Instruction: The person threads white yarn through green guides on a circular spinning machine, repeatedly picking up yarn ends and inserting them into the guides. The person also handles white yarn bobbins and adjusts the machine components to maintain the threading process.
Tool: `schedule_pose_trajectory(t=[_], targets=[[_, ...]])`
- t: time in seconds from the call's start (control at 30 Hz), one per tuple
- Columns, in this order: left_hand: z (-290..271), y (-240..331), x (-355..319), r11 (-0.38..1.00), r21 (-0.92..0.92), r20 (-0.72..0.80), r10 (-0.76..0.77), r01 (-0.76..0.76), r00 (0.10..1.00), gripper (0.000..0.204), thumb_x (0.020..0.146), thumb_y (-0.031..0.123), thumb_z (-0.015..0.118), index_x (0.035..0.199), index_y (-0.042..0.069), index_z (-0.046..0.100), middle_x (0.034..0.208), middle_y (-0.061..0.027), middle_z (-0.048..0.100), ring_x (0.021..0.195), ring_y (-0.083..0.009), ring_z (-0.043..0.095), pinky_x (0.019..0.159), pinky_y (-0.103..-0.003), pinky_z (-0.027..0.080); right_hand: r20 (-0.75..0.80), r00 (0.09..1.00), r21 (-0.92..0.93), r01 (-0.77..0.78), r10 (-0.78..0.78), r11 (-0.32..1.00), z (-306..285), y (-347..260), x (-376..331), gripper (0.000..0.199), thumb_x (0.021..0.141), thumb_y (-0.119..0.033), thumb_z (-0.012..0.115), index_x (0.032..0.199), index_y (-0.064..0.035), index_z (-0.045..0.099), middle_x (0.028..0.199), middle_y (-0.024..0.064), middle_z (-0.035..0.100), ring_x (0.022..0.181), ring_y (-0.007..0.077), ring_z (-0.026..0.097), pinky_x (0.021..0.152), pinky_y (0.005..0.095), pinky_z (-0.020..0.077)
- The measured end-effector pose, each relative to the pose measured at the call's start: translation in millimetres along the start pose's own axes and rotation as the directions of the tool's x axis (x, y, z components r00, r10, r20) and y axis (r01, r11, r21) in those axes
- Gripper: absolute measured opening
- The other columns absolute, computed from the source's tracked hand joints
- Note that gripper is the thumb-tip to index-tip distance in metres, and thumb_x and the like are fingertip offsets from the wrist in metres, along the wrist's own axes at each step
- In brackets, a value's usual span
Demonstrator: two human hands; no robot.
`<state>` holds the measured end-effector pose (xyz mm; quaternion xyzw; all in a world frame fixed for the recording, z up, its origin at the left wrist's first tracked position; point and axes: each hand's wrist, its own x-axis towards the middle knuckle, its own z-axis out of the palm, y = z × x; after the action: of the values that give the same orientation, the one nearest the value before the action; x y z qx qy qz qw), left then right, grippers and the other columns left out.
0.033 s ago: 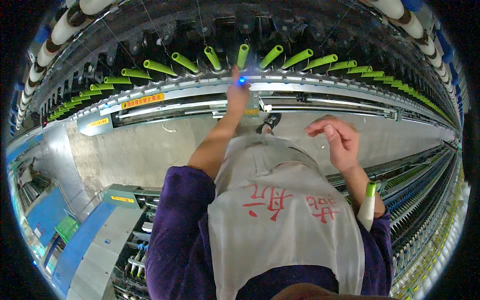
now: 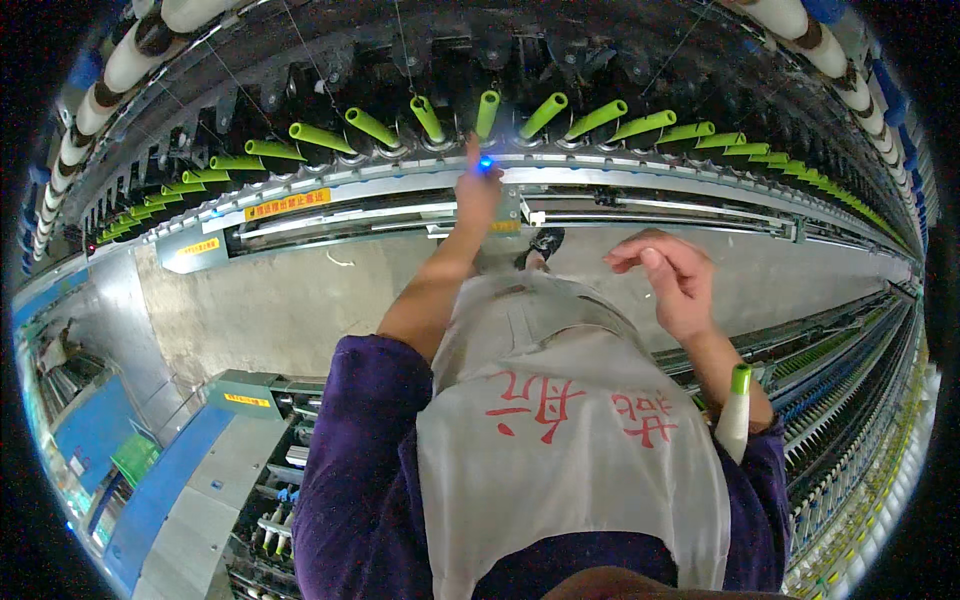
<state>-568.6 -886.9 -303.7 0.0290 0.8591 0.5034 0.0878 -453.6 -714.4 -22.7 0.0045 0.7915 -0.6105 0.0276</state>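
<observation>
My left hand [image 2: 479, 190] reaches to the rail of a spinning frame, its index finger stretched toward the foot of an upright green tube [image 2: 487, 115]. Close by this hand glows a blue light [image 2: 486, 162]; whether the finger touches anything there, I cannot tell. The other fingers of that hand are partly hidden. Over the floor my right hand [image 2: 683, 290] hangs, fingers loosely bent, thumb apart, with nothing visible in it. Beside my right forearm stands a white yarn bobbin [image 2: 734, 425] with a green tip; what holds it up is hidden.
Green tubes [image 2: 645, 125] line the machine in a curved row to both sides. Along its front runs a metal rail [image 2: 385, 177]. Behind lies another machine with a blue and grey housing [image 2: 195, 470]. More bobbins [image 2: 850, 480] stand at the right, and white rolls [image 2: 830, 55] hang above.
</observation>
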Motion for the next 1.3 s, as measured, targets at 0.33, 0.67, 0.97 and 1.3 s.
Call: schedule_pose_trajectory(t=[0.33,0.67,0.97,1.3], targets=[[0.1,-1.4,-1.8,0.999,0.003,-0.031,0.046,-0.046,0.998,0.066,0.080,0.009,0.054,0.138,0.014,0.022,0.067,-0.0165,0.060,0.061,-0.0367,0.059,0.055,-0.046,0.045,0.188,0.967,-0.037,-0.168,0.172,0.985,47.9,24.6,41.2,0.018,0.089,-0.014,0.050,0.088,-0.0013,0.063,0.073,0.0052,0.064,0.059,0.0087,0.057,0.054,0.0234,0.0467],[-3.7,8.7,-1.4,0.994,0.061,0.012,-0.090,0.089,0.996,0.066,0.084,0.015,0.053,0.140,0.016,0.018,0.067,-0.0215,0.059,0.064,-0.0421,0.058,0.057,-0.049,0.045,0.272,0.951,-0.210,-0.089,0.146,0.974,69.7,44.4,54.6,0.017,0.090,-0.009,0.048,0.098,0.0000,0.059,0.087,0.0080,0.064,0.074,0.0137,0.059,0.068,0.0254,0.0495],[-18.4,26.6,-19.5,1.000,-0.017,-0.030,0.014,-0.014,0.999,0.059,0.082,0.011,0.053,0.135,0.009,0.027,0.066,-0.0207,0.059,0.061,-0.0399,0.058,0.056,-0.047,0.045,0.361,0.508,0.206,-0.861,0.782,0.464,42.2,46.9,54.1,0.051,0.093,-0.044,0.038,0.126,-0.0051,0.038,0.097,0.0098,0.058,0.087,0.0172,0.056,0.077,0.0331,0.0486],[-31.8,66.8,-56.5,0.970,-0.244,0.233,0.066,-0.008,0.970,0.026,0.080,0.018,0.056,0.104,0.009,0.057,0.074,-0.0134,0.062,0.068,-0.0296,0.061,0.062,-0.039,0.047,-0.095,0.995,-0.074,-0.033,0.025,0.997,37.9,-52.0,116.4,0.038,0.094,-0.027,0.041,0.117,0.0017,0.050,0.072,0.0057,0.060,0.069,0.0142,0.059,0.069,0.0280,0.0486]])
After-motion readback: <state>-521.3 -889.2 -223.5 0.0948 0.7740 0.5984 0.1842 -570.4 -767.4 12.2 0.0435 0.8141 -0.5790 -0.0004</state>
